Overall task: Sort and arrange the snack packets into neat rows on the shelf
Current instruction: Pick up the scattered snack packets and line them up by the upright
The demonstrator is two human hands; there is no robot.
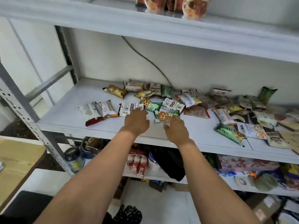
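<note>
1. We see the shelf, a pale grey board, carrying the snack packets loose and unsorted. They lie at all angles from its middle across to the right end
2. The left hand reaches over the near edge, palm down. Its fingers are fairly straight and a little spread, and the tips rest on the near edge of a white packet that lies flat
3. The right hand is just to its right, thumb held out to the left. Its fingers are loosely bent and hold nothing, with the tips at the near right end of a green packet (whether they truly touch it we cannot tell)
4. A second green packet lies just beyond, beside the white one
5. Left of the hands an overlapping pair, white and orange, lies apart from the rest
6. A dark cable runs down the far wall, orange bags stand on the board above, and red cartons stand on the board below
</note>
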